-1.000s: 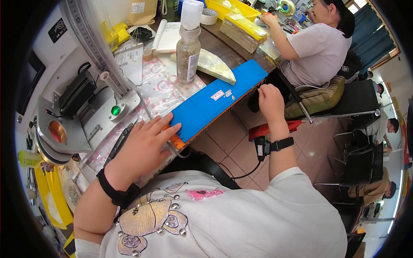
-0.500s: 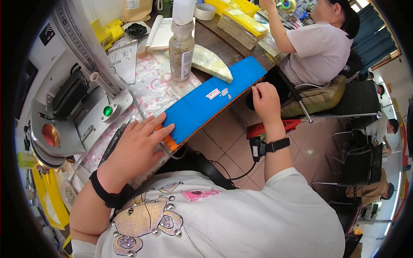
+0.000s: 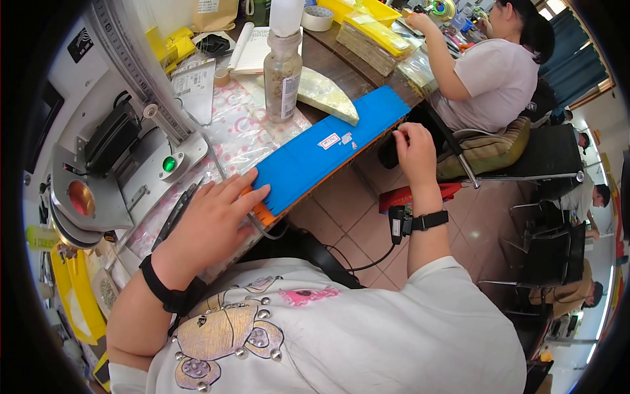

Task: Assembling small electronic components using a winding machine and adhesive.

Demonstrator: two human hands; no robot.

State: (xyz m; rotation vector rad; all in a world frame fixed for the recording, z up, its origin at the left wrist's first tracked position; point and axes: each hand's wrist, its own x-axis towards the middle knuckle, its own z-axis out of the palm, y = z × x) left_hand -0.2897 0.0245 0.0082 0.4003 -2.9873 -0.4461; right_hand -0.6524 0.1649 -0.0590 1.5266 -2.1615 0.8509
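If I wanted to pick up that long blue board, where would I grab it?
Probably at both short ends, as now: the left hand presses the near end, the right hand the far end. The blue board is long, thin and overhangs the table edge.

We count one blue board (image 3: 328, 152), two hands (image 3: 211, 226) of ours on it, one bottle (image 3: 282, 73), one tape roll (image 3: 317, 18), one notebook (image 3: 252, 51)
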